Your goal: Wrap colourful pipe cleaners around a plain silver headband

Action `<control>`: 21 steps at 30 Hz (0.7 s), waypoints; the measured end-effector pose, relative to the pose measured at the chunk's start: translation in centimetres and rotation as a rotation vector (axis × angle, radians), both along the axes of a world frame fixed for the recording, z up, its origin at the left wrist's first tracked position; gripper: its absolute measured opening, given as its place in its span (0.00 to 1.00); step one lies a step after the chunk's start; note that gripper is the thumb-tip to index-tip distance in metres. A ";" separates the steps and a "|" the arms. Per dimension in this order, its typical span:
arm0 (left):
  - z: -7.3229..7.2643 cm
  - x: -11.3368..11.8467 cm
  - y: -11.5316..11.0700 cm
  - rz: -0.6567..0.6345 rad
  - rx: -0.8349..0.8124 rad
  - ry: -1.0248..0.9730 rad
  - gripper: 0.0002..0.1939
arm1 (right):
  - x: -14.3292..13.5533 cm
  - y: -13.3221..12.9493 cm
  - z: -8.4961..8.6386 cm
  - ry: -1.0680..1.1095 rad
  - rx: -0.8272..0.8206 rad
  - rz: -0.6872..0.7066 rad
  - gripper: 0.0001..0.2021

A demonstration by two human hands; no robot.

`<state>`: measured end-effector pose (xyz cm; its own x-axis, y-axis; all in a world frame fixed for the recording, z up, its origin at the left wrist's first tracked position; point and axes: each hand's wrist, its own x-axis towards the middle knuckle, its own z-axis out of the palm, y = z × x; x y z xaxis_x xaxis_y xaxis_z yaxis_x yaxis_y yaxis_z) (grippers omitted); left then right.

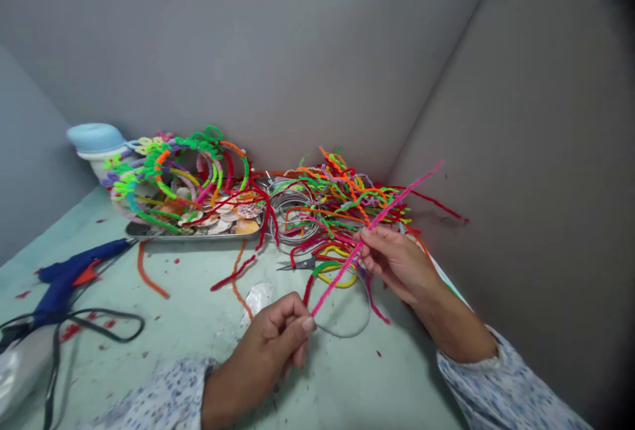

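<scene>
A bright pink pipe cleaner (339, 278) is stretched on a slant between my two hands. My left hand (270, 344) pinches its lower end between thumb and fingers. Further up its length, my right hand (394, 255) pinches it too, and the free end rises past that hand toward the upper right. Beneath it on the table lies a wire ring (368, 314), part of it wrapped in red and green pipe cleaner. Scissors (297, 264) with yellow-wrapped handles rest just behind the ring.
A metal tray (198, 237) holds shells and several colourful wrapped rings. Beside it lie a wire coil (297, 218) and a heap of loose pipe cleaners (347, 192). A blue glue gun (64, 281) with a black cord is at left, near a blue-lidded container (96, 139). Grey walls enclose the table.
</scene>
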<state>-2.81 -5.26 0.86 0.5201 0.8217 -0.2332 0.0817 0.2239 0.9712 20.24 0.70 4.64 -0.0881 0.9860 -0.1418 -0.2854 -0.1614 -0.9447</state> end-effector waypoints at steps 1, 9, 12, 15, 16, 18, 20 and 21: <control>-0.1 0.1 -0.1 0.000 -0.008 0.001 0.14 | -0.1 -0.1 -0.1 -0.003 -0.009 0.040 0.11; 0.0 0.7 -0.3 0.029 -0.030 0.000 0.15 | -1.4 -2.0 -1.3 0.111 -0.031 0.417 0.23; -0.1 0.6 -0.1 0.023 -0.026 -0.012 0.15 | -1.5 -2.5 -1.3 0.090 0.004 0.466 0.25; -0.2 0.5 0.1 0.017 -0.019 0.000 0.14 | -1.5 -3.0 -0.8 -0.030 0.018 0.447 0.18; -0.3 0.4 0.1 0.020 -0.018 0.008 0.14 | -1.5 -3.1 -0.6 -0.053 0.027 0.421 0.16; -0.3 0.4 0.1 0.025 -0.024 0.016 0.14 | -1.2 -3.2 0.0 -0.043 0.053 0.340 0.12; -0.3 0.3 -0.1 0.018 -0.039 0.020 0.13 | -0.8 -3.1 0.6 0.003 0.063 0.248 0.12; -0.2 0.3 -0.2 0.009 -0.047 0.018 0.14 | -0.6 -3.0 0.8 0.026 0.059 0.208 0.12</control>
